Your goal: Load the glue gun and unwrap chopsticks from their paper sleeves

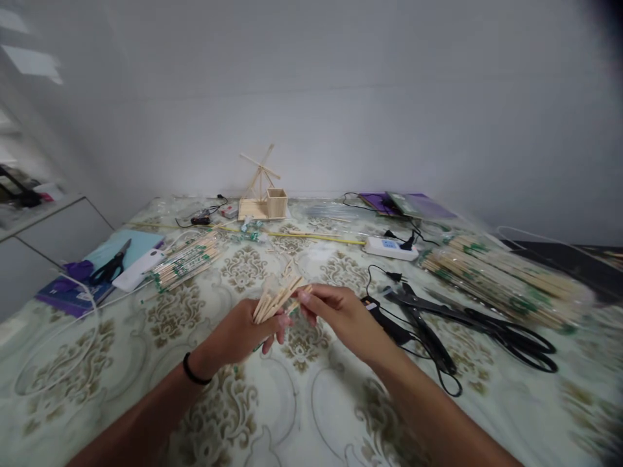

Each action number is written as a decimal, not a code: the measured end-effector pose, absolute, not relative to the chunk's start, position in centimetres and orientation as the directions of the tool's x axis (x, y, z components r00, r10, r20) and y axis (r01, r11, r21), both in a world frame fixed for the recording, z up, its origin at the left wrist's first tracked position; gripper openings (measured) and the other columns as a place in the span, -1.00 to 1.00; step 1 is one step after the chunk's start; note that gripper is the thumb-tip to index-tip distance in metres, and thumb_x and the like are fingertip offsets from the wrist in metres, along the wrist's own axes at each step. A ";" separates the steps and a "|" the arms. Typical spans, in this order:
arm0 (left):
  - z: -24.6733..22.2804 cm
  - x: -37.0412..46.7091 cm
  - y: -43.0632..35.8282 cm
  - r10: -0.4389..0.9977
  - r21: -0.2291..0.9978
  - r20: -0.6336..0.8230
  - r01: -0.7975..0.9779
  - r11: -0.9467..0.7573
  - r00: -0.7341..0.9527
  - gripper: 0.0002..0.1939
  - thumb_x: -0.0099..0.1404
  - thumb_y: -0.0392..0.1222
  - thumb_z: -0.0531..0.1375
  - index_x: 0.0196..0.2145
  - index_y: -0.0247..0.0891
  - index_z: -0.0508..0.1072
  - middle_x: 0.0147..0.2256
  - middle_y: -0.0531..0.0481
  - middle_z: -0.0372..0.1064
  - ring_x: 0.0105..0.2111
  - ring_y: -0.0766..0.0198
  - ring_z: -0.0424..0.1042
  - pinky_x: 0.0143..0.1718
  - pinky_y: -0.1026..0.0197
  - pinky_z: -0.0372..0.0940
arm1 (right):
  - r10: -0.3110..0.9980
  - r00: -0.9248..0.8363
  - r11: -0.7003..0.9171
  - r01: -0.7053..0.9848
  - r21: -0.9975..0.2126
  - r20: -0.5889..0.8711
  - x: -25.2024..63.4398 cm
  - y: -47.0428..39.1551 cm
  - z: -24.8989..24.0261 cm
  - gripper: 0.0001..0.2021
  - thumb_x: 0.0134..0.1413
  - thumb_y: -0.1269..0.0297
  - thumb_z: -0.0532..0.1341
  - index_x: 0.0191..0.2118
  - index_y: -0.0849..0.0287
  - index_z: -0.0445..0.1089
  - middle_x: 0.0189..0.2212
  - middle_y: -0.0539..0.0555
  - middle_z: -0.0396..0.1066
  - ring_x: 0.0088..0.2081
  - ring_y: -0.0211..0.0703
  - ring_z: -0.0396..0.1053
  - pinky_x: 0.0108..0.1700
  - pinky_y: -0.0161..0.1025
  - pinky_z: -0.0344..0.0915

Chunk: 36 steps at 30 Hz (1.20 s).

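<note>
Over the middle of the patterned tablecloth, my left hand [248, 331] is closed round a bundle of wooden sticks [272, 305], whose pale ends poke up out of the fist at a slant. A black band circles that wrist. Close by on the right, my right hand [335, 314] pinches a wooden stick [304, 292] between thumb and fingers at the bundle's side. The lower ends of the sticks are hidden by the fingers. Behind the hands, a few short stick pieces [288, 267] lie on the cloth.
A stick-built windmill model [263, 201] stands by the wall. Wrapped stick packs lie left [187, 263] and right [506, 282]. Large black scissors [487, 324], a black corded tool [389, 324] and a power strip [390, 248] are at right; smaller scissors [113, 264] lie left.
</note>
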<state>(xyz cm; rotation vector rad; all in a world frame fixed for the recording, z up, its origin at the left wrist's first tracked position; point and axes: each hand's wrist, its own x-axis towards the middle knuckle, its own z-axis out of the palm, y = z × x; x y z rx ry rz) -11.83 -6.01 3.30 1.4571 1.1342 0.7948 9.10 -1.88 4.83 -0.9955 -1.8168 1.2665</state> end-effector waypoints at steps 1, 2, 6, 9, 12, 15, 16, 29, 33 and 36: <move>3.1 -12.0 -6.2 0.943 0.976 -0.102 0.216 0.033 0.317 -0.72 0.35 -0.01 0.17 -0.38 -0.28 0.44 -0.50 0.07 0.41 -0.67 0.45 0.25 -0.61 0.35 0.17 | 0.875 -0.468 0.215 0.151 -0.965 0.122 8.1 -1.7 4.7 -0.53 0.21 -0.16 0.19 -0.31 0.18 0.59 -0.55 0.01 0.39 -0.49 -0.20 0.30 -0.39 -0.24 0.29; 3.0 -12.2 -6.3 0.947 0.977 -0.102 0.209 0.038 0.305 -0.72 0.35 -0.01 0.16 -0.37 -0.27 0.43 -0.51 0.08 0.39 -0.66 0.44 0.24 -0.62 0.35 0.16 | 0.875 -0.466 0.202 0.111 -0.973 0.128 7.4 -1.4 4.6 -0.54 0.22 -0.14 0.20 -0.33 0.19 0.59 -0.55 0.01 0.38 -0.49 -0.21 0.29 -0.39 -0.25 0.28; 2.7 -13.2 -6.9 0.962 0.976 -0.102 0.212 0.048 0.254 -0.70 0.38 -0.02 0.15 -0.43 -0.26 0.38 -0.60 0.14 0.25 -0.65 0.43 0.19 -0.61 0.36 0.10 | 0.891 -0.432 0.156 -0.001 -0.988 0.141 6.1 -0.7 4.3 -0.60 0.18 -0.06 0.26 -0.37 0.22 0.58 -0.56 0.00 0.36 -0.54 -0.26 0.25 -0.44 -0.26 0.24; 2.9 -13.5 -6.8 0.967 0.973 -0.091 0.227 0.036 0.236 -0.69 0.40 -0.03 0.14 -0.45 -0.25 0.36 -0.63 0.16 0.21 -0.65 0.44 0.16 -0.61 0.36 0.07 | 0.904 -0.400 0.146 -0.043 -0.988 0.151 5.6 -0.5 4.4 -0.62 0.21 -0.03 0.24 -0.36 0.23 0.56 -0.55 -0.02 0.31 -0.56 -0.28 0.22 -0.50 -0.28 0.21; 3.3 -13.3 -6.4 0.973 0.971 -0.054 0.240 -0.001 0.224 -0.66 0.41 -0.02 0.12 -0.47 -0.25 0.36 -0.62 0.15 0.23 -0.66 0.43 0.17 -0.60 0.34 0.09 | 0.908 -0.379 0.175 -0.046 -0.983 0.180 5.1 -0.7 4.5 -0.63 0.26 0.00 0.20 -0.34 0.21 0.54 -0.55 -0.04 0.26 -0.57 -0.28 0.20 -0.54 -0.29 0.22; 3.6 -12.9 -6.4 0.977 0.968 0.015 0.241 -0.068 0.213 -0.63 0.42 -0.02 0.12 -0.50 -0.26 0.40 -0.56 0.08 0.34 -0.58 0.38 0.29 -0.48 0.31 0.22 | 0.894 -0.378 0.259 0.000 -0.966 0.240 4.3 -1.7 4.9 -0.67 0.30 0.06 0.20 -0.38 0.18 0.50 -0.57 -0.06 0.27 -0.56 -0.27 0.24 -0.50 -0.28 0.23; 3.7 -12.8 -6.4 0.977 0.967 0.039 0.237 -0.090 0.209 -0.63 0.41 -0.02 0.12 -0.49 -0.26 0.42 -0.53 0.06 0.38 -0.53 0.35 0.34 -0.42 0.29 0.26 | 0.885 -0.384 0.295 0.024 -0.955 0.264 4.0 -2.1 5.1 -0.66 0.31 0.09 0.20 -0.42 0.17 0.49 -0.57 -0.05 0.28 -0.55 -0.26 0.26 -0.47 -0.28 0.24; 1.5 -17.4 -6.5 0.979 0.926 0.045 0.360 -0.115 0.196 -0.67 0.37 -0.03 0.14 -0.52 -0.19 0.35 -0.48 0.06 0.31 -0.40 0.23 0.31 -0.30 0.21 0.27 | 0.782 -0.422 0.594 0.282 -0.754 0.458 1.0 -4.5 4.5 -0.69 0.39 0.30 0.15 -0.41 0.16 0.49 -0.44 0.07 0.46 -0.37 -0.17 0.40 -0.25 -0.24 0.27; 1.5 -17.6 -5.7 0.973 0.910 0.034 0.396 -0.125 0.227 -0.66 0.35 0.01 0.16 -0.53 -0.16 0.36 -0.45 0.03 0.37 -0.37 0.18 0.33 -0.23 0.18 0.28 | 0.808 -0.367 0.574 0.310 -0.758 0.462 0.5 -4.6 3.8 -0.66 0.40 0.26 0.14 -0.46 0.13 0.45 -0.47 0.06 0.42 -0.39 -0.17 0.38 -0.26 -0.25 0.28; 0.6 -17.6 -5.2 0.972 0.901 -0.004 0.423 -0.099 0.235 -0.64 0.36 0.04 0.15 -0.54 -0.16 0.38 -0.42 0.00 0.41 -0.34 0.15 0.37 -0.20 0.16 0.29 | 0.838 -0.326 0.533 0.312 -0.787 0.438 0.3 -4.8 2.2 -0.63 0.40 0.24 0.12 -0.48 0.13 0.42 -0.47 0.06 0.41 -0.39 -0.16 0.38 -0.27 -0.25 0.29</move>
